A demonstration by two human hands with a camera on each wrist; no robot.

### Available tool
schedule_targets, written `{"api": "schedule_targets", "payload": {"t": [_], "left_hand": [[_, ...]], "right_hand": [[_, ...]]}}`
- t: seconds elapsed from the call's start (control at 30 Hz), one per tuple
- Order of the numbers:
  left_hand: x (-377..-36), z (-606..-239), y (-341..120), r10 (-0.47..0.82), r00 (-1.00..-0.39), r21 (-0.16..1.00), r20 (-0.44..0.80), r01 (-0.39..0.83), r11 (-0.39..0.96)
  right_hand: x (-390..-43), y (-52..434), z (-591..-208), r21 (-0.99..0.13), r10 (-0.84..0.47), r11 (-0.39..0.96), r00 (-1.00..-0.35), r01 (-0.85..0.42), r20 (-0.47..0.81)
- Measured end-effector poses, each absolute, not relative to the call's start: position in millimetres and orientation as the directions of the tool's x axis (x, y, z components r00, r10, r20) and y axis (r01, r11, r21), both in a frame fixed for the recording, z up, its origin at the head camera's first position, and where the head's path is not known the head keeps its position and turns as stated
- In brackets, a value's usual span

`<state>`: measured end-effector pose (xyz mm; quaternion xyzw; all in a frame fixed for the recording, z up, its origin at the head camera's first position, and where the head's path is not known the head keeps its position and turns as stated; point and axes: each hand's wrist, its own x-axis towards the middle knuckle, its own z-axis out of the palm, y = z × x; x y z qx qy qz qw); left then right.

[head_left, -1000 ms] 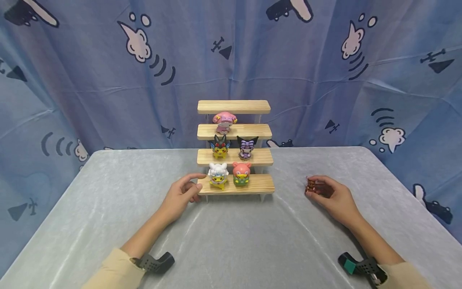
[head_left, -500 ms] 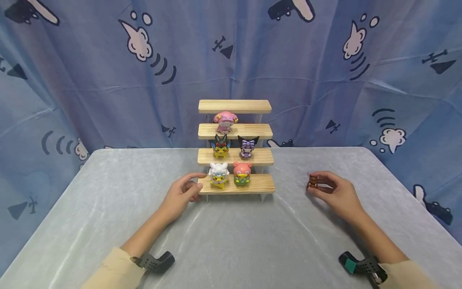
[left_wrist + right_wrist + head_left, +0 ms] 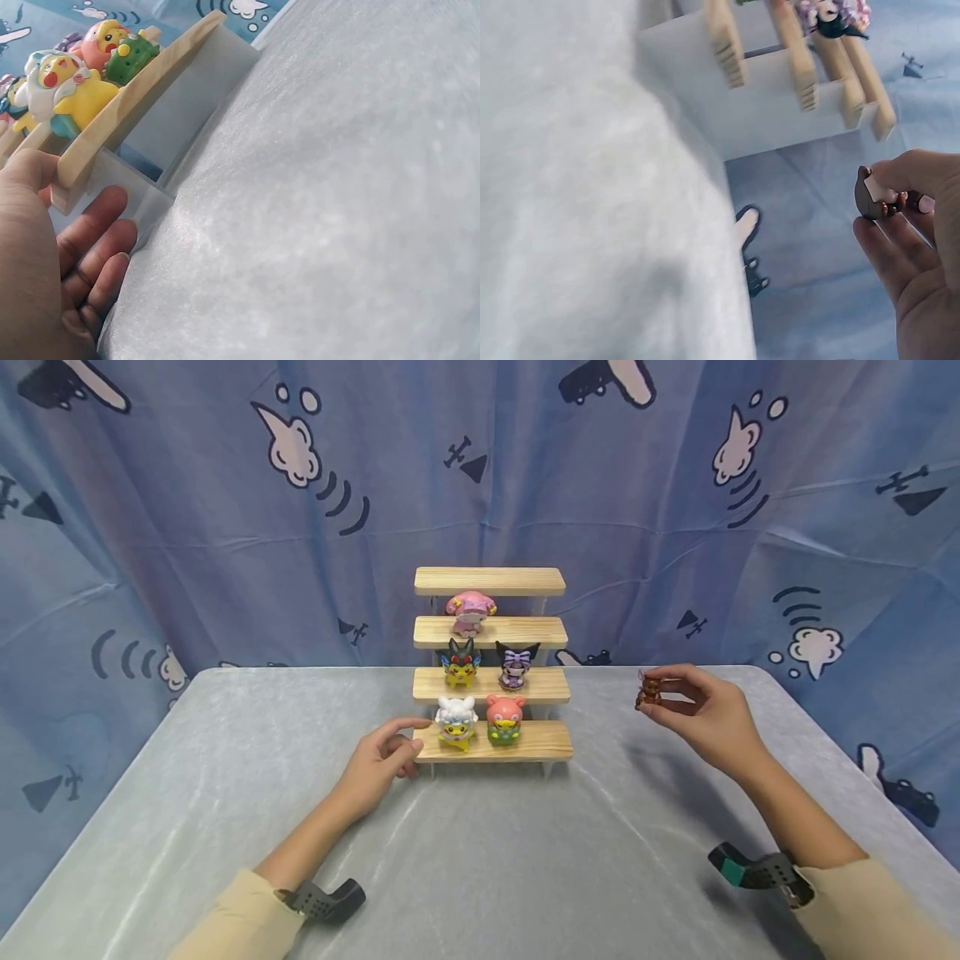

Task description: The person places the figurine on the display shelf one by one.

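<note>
A four-tier wooden display stand with clear supports stands on the table. At the left end of its lowest shelf, my left hand holds the shelf between thumb and index finger. The other fingers curl loosely beside the clear support. Off to the right, my right hand pinches a small brown figurine above the table; its flat dark base shows in the right wrist view. A white-hooded yellow figurine and a pink-hooded figurine stand on the lowest shelf.
On the second shelf are a black-eared yellow figurine and a purple-and-black one. A pink figurine is on the third. The pale cloth-covered table ends at a blue patterned curtain.
My right hand has lifted the brown figurine off the table and moved it upward and away. The left hand stays at the shelf's end.
</note>
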<state>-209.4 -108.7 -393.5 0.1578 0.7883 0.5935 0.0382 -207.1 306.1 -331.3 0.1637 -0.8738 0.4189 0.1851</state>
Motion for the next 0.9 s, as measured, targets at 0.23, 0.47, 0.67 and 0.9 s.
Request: {"api": "schedule_targets", "payload": {"t": [0.23, 0.47, 0.67, 0.9], "left_hand": [[-211, -395, -109, 0.305, -0.941, 0.949, 0.148, 0.222, 0.223], [-211, -395, -109, 0.304, -0.941, 0.952, 0.152, 0.222, 0.212], [-211, -397, -109, 0.302, -0.941, 0.951, 0.154, 0.224, 0.212], [-211, -396, -109, 0.302, -0.941, 0.950, 0.153, 0.225, 0.219]], "right_hand": [[-220, 289, -305, -0.650, -0.145, 0.606, -0.868, -0.458, 0.476], [-237, 270, -284, -0.653, -0.162, 0.553, -0.836, -0.517, 0.525], [-253, 255, -271, -0.677, -0.160, 0.508, -0.831, -0.532, 0.532], [-260, 233, -254, -0.690, -0.200, 0.474, -0.829, -0.548, 0.522]]}}
